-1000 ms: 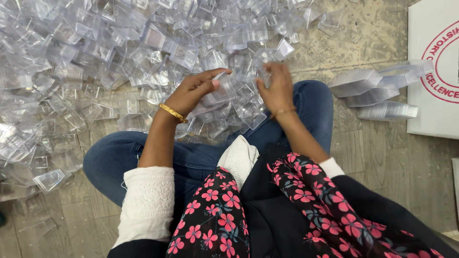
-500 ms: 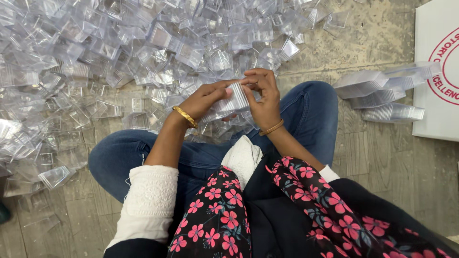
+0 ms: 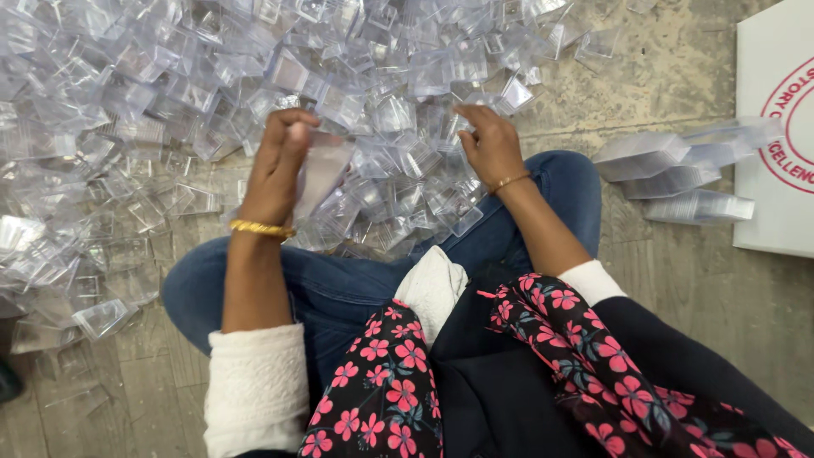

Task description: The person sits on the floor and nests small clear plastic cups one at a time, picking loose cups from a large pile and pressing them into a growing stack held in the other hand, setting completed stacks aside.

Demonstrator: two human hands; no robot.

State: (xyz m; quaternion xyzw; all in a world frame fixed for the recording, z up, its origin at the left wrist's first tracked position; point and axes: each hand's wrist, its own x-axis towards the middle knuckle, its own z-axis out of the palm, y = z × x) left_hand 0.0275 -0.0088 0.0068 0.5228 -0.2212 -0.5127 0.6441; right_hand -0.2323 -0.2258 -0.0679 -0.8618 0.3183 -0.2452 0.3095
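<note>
I sit cross-legged on the floor in blue jeans, facing a big heap of clear plastic containers [image 3: 212, 93]. My left hand [image 3: 278, 165], with a gold bangle at the wrist, grips a stack of nested clear containers [image 3: 322, 174] just above my left knee. My right hand [image 3: 487, 144], also with a thin bangle, rests with spread fingers on loose containers at the near edge of the heap and holds nothing that I can see.
Three stacks of nested clear containers [image 3: 678, 174] lie on the stone floor to my right. A white carton with red print [image 3: 776, 170] stands behind them at the right edge. Loose containers [image 3: 102, 318] are scattered by my left knee.
My hands were together on the stack in front of me. Now they have parted: the left carries the stack to the left, the right has reached back onto the heap.
</note>
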